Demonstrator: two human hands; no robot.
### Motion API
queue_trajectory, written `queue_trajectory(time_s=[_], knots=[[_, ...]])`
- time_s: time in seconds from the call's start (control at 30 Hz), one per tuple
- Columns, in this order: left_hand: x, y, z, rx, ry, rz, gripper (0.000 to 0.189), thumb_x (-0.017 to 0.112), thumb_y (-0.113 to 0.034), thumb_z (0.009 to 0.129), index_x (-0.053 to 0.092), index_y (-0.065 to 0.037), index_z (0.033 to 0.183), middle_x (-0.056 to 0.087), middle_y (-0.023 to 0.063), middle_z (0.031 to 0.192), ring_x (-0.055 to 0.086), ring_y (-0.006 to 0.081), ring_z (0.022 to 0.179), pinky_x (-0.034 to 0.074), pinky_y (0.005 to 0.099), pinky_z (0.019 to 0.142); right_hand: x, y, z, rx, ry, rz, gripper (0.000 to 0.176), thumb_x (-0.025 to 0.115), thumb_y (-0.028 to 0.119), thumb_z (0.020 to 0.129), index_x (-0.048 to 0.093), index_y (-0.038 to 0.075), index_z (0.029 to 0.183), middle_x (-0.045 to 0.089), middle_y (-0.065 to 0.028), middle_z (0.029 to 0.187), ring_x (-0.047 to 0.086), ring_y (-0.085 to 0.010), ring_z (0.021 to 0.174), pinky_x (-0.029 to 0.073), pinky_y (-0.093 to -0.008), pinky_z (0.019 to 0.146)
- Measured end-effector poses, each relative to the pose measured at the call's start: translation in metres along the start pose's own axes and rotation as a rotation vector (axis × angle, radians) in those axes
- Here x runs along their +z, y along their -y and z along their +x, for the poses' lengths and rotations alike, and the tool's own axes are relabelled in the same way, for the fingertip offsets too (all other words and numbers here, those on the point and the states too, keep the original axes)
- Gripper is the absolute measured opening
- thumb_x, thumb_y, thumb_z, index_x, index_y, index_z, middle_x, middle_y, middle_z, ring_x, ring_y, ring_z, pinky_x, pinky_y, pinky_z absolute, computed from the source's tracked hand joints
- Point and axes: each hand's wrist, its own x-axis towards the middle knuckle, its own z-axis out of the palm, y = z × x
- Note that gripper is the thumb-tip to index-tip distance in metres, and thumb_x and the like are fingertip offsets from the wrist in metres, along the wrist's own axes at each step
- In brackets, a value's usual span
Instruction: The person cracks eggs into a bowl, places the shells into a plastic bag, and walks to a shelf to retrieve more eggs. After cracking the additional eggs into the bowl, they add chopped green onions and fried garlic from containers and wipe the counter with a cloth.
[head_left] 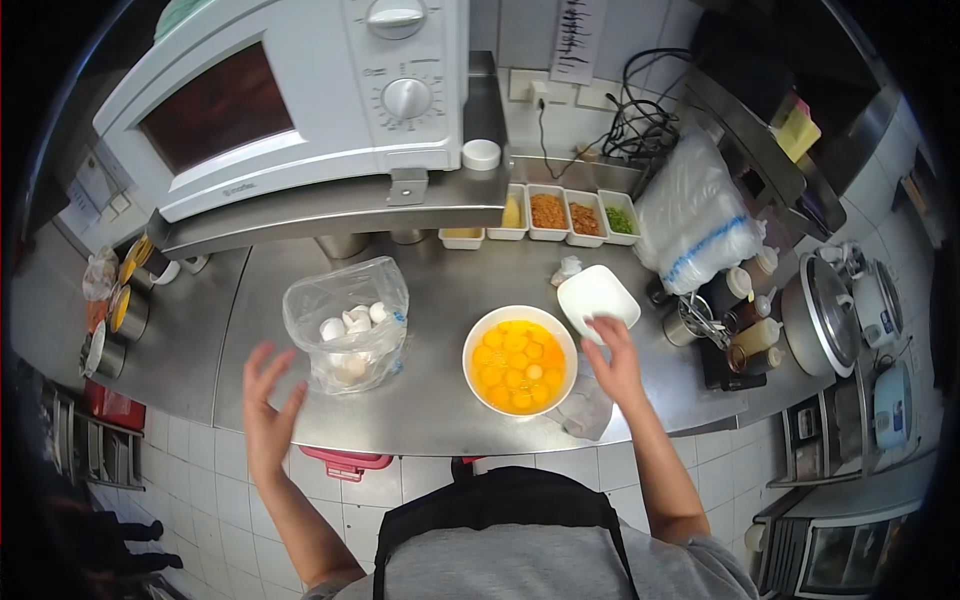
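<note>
My left hand (270, 410) is raised with its fingers spread and nothing in it, left of a clear plastic bag (305, 300) that holds eggshells (357, 320). My right hand (614, 362) has its fingers apart, the fingertips overlapping the near rim of a white square dish (597, 295). Between my hands, nearer the right one, stands a round white bowl (468, 352) full of cracked eggs (515, 368) with many whole yolks. A crumpled grey-white cloth (583, 412) lies partly behind the bowl's right edge.
A white microwave (330, 100) sits on a steel shelf over the back left. Small white tubs of toppings (548, 212) line the back. On the right are a large plastic bag (700, 205), sauce bottles (755, 340) and a lidded cooker (825, 315). Metal canisters (128, 312) stand far left.
</note>
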Motion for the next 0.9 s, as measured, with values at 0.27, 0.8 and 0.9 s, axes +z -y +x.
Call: queue_trajectory(time_s=[0.27, 0.8, 0.9], knots=[[0.167, -0.026, -0.046, -0.456, 0.854, -0.575, 0.067, 0.063, -0.026, 0.091, 0.027, -0.006, 0.144, 0.058, 0.0163, 0.119, 0.066, 0.0207, 0.089, 0.053, 0.0291, 0.071, 0.013, -0.038, -0.145, 0.010, 0.173, -0.330, 0.038, 0.074, 0.012, 0.068, 0.070, 0.019, 0.104, 0.057, -0.0061, 0.121, 0.048, -0.0266, 0.121, 0.034, -0.0468, 0.096], [0.198, -0.048, -0.095, -0.665, 0.899, -0.687, 0.088, 0.063, -0.028, 0.092, 0.000, -0.012, 0.151, 0.056, 0.0208, 0.124, 0.068, 0.0251, 0.092, 0.056, 0.0323, 0.074, -0.068, -0.134, -0.121, 0.548, -0.083, -0.493, 0.019, 0.069, 0.023, 0.081, 0.068, 0.004, 0.084, 0.056, -0.0083, 0.104, 0.053, -0.0269, 0.101, 0.037, -0.0446, 0.086], [0.189, -0.063, -0.084, -0.719, 0.768, -0.720, 0.090, 0.062, -0.026, 0.092, -0.003, -0.007, 0.150, 0.056, 0.0198, 0.123, 0.068, 0.0228, 0.089, 0.055, 0.0299, 0.071, -0.085, -0.095, -0.090, 0.570, 0.015, -0.526, 0.019, 0.070, 0.018, 0.079, 0.070, 0.004, 0.091, 0.059, -0.0117, 0.108, 0.054, -0.0297, 0.104, 0.039, -0.0437, 0.089]])
